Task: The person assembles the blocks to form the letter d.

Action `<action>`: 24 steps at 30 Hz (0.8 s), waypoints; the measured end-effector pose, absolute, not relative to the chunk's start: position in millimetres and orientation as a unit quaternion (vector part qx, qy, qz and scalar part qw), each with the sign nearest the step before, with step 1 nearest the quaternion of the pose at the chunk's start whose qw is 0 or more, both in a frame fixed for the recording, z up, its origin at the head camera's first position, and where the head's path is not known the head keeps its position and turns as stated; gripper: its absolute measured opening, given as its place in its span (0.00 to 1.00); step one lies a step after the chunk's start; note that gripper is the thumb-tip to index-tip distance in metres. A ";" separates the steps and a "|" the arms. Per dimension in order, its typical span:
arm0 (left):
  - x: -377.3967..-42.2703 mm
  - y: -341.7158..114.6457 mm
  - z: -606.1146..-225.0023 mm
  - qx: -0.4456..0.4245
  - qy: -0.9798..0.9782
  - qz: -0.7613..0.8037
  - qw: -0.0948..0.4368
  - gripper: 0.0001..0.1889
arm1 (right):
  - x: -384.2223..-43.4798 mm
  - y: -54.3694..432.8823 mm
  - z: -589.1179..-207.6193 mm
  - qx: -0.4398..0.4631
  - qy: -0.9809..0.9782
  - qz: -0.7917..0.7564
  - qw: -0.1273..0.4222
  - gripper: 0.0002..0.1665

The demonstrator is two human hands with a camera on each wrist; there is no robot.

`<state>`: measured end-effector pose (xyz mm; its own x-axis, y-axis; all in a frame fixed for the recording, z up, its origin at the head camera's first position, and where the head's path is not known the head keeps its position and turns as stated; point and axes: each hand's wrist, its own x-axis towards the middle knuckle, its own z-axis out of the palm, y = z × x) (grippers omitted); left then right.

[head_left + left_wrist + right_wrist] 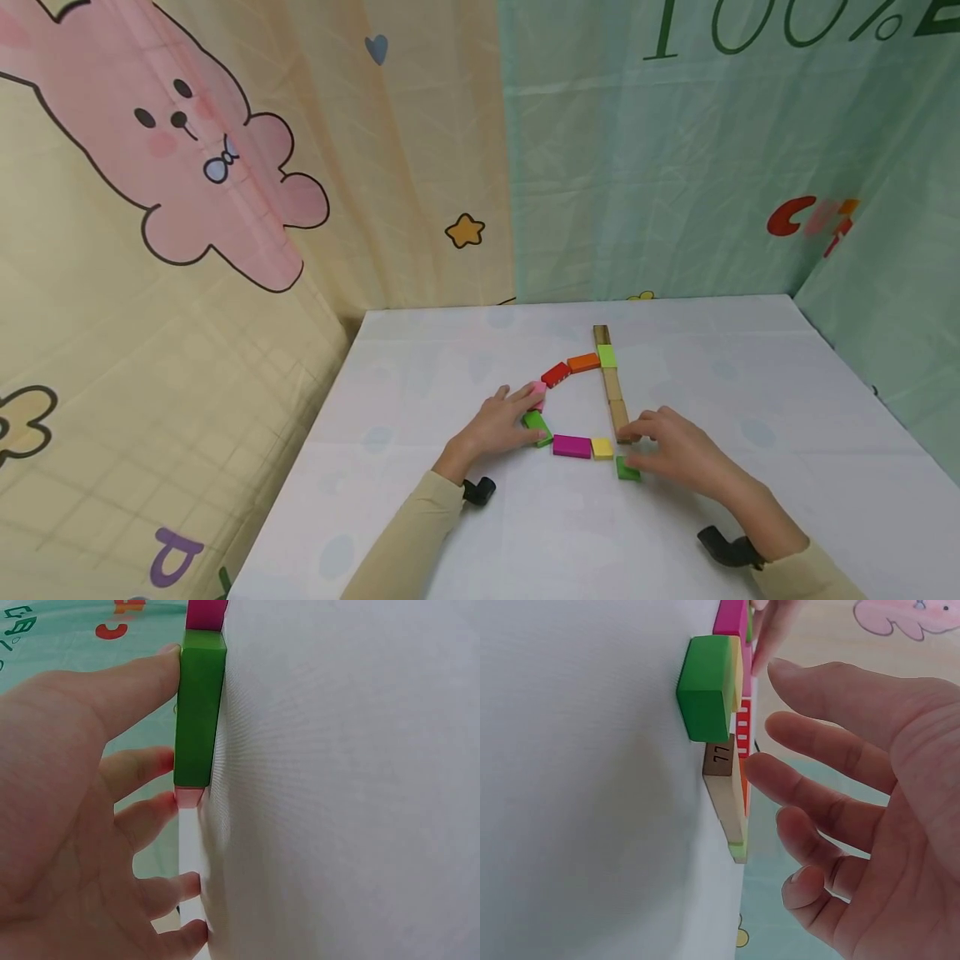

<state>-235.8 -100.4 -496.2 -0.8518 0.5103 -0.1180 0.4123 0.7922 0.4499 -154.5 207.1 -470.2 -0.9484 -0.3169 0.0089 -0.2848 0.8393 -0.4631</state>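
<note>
A ring of coloured blocks lies on a white table. My left hand (498, 423) rests at its left side, fingers spread and fairly straight. Its thumb touches a green block (201, 712), and its fingertips lie by a pink block (538, 395). My right hand (686, 450) hovers at the lower right corner, fingers loosely bent and holding nothing. Close to it are another green block (709, 686) and a wooden block marked 77 (721, 759). A gap shows between its fingers and these blocks in the right wrist view.
Along the bottom sit a magenta block (572, 447) and a yellow block (602, 449). Red (556, 375) and orange (583, 363) blocks curve across the top to a light green block (607, 356) in the wooden row. Printed curtains (420, 167) hang behind the table (420, 358).
</note>
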 end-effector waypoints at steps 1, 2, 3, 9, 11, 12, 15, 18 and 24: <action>-236.1 -100.5 -496.7 0.246 0.939 0.208 0.117 0.40 | -154.3 207.1 -471.1 -0.155 0.959 -0.236 0.037 0.20; -236.5 -100.6 -497.1 0.247 0.939 0.208 0.118 0.40 | -154.0 207.0 -472.0 -0.153 0.959 -0.236 0.039 0.20; -236.6 -100.6 -497.5 0.247 0.939 0.208 0.118 0.39 | -153.7 206.8 -472.9 -0.149 0.960 -0.234 0.042 0.20; -238.7 -101.1 -499.7 0.250 0.939 0.205 0.115 0.40 | -151.2 207.2 -477.0 -0.166 0.958 -0.229 0.040 0.20; -239.2 -101.1 -500.2 0.251 0.939 0.204 0.114 0.40 | -150.3 207.3 -478.4 -0.175 0.958 -0.226 0.036 0.20; -239.4 -101.0 -500.2 0.252 0.940 0.202 0.115 0.40 | -149.8 207.5 -479.1 -0.183 0.957 -0.223 0.033 0.20; -239.2 -100.9 -499.3 0.251 0.940 0.200 0.115 0.40 | -148.5 207.2 -480.8 -0.189 0.958 -0.214 0.028 0.20; -238.6 -100.8 -498.0 0.250 0.940 0.201 0.116 0.40 | -147.8 206.9 -482.1 -0.191 0.959 -0.209 0.027 0.20; -238.9 -101.0 -498.6 0.251 0.941 0.197 0.115 0.40 | -146.9 205.6 -484.0 -0.184 0.961 -0.204 0.031 0.20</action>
